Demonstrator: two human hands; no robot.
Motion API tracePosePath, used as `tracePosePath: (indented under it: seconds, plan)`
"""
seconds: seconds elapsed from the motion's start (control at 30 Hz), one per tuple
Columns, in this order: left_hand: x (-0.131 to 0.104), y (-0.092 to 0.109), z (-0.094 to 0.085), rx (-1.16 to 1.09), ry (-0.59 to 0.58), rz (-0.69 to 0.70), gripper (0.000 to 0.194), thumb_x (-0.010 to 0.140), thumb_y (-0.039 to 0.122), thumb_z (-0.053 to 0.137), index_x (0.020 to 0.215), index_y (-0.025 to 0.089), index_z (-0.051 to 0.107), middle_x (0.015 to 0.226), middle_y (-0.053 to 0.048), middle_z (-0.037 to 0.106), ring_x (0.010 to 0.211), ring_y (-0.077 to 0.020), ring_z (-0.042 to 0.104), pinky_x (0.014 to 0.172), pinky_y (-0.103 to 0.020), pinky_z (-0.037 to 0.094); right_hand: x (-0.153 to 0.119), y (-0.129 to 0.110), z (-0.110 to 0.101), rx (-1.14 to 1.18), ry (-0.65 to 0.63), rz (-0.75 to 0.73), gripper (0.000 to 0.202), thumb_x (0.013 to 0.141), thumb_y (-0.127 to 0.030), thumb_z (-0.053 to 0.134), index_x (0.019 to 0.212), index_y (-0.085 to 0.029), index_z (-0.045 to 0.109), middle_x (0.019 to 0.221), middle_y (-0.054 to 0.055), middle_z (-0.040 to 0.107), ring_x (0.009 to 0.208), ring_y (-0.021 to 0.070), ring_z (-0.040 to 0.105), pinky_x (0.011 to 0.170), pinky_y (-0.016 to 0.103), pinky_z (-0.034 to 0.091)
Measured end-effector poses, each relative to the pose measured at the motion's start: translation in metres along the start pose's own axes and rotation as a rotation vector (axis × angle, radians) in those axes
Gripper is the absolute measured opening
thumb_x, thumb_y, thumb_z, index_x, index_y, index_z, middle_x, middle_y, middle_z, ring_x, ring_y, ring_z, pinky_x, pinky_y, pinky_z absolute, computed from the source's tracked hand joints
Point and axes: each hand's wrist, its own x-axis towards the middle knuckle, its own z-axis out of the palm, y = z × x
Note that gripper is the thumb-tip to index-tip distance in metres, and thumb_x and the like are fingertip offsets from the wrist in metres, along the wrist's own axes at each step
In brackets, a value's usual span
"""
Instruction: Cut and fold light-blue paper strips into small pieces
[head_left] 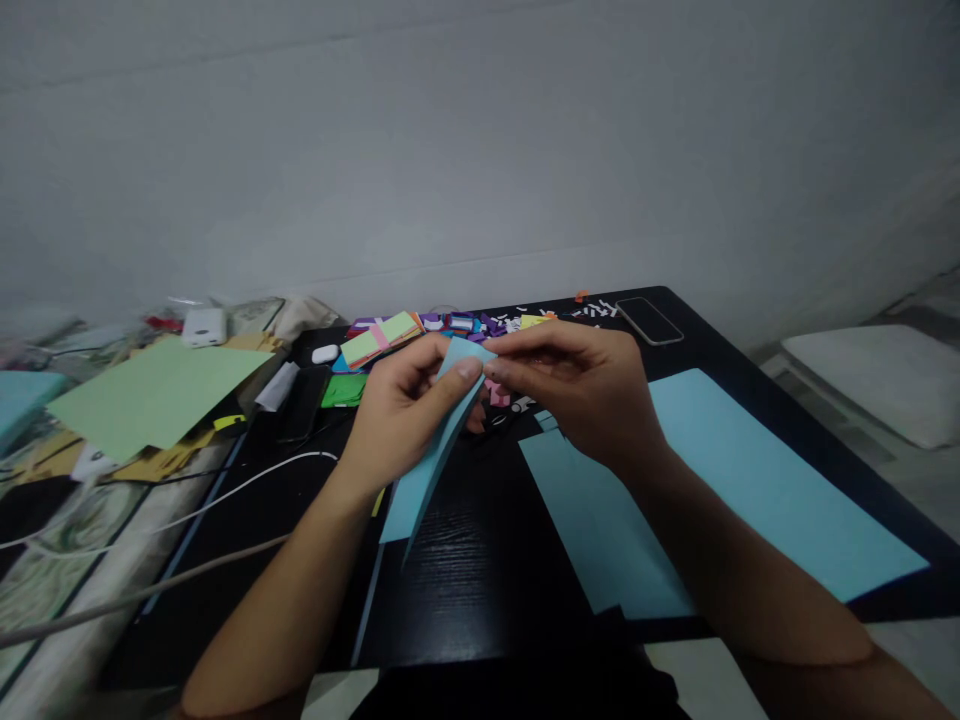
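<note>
A long strip of light blue paper (411, 497), folded lengthwise with its lower end spread apart, is held up above the black table. My left hand (401, 410) is closed around its upper part, with the thumb pressed flat on the paper. At the top right edge of the strip, my right hand (581, 385) pinches the paper between thumb and fingertips. Below and beside my right forearm lies a large light blue sheet (765, 470) on the table. Small blue paper pieces (546, 421) lie near my right wrist.
Coloured paper scraps (487, 325) crowd the table's far edge. A bundle of coloured paper strips (382, 338) and a white earbud case (325, 354) lie at the left. A phone (649, 321) rests far right. Green sheets (161, 385), a white cable (247, 487) and a stool (877, 375) flank the table.
</note>
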Motion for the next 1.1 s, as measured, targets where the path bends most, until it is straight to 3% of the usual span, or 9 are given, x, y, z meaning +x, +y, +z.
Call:
tracePosePath:
  seconds: [0.27, 0.53, 1.1]
  plan:
    - [-0.001, 0.003, 0.0, 0.017, 0.022, 0.011, 0.023, 0.091, 0.039, 0.073, 0.084, 0.018, 0.068, 0.067, 0.0, 0.069, 0.054, -0.0121, 0.065, 0.052, -0.023, 0.056, 0.0, 0.003, -0.001, -0.019, -0.02, -0.056, 0.02, 0.077, -0.036, 0.088, 0.089, -0.021, 0.081, 0.08, 0.002, 0.077, 0.07, 0.0167, 0.074, 0.068, 0.033, 0.066]
    - [-0.002, 0.004, 0.0, 0.036, 0.033, 0.017, 0.022, 0.092, 0.039, 0.071, 0.083, 0.018, 0.068, 0.067, 0.0, 0.069, 0.054, -0.0126, 0.065, 0.053, -0.026, 0.056, 0.003, 0.004, -0.006, -0.078, -0.051, -0.141, 0.018, 0.078, -0.033, 0.087, 0.091, -0.022, 0.081, 0.088, 0.002, 0.078, 0.081, 0.0176, 0.074, 0.075, 0.032, 0.064]
    - [-0.002, 0.006, -0.001, 0.136, 0.123, 0.042, 0.024, 0.085, 0.041, 0.078, 0.078, 0.019, 0.071, 0.067, -0.001, 0.07, 0.056, -0.0135, 0.065, 0.053, -0.025, 0.054, 0.005, 0.011, -0.009, -0.206, -0.047, -0.276, 0.009, 0.081, -0.024, 0.085, 0.089, -0.024, 0.082, 0.086, 0.001, 0.078, 0.079, 0.0161, 0.071, 0.071, 0.029, 0.06]
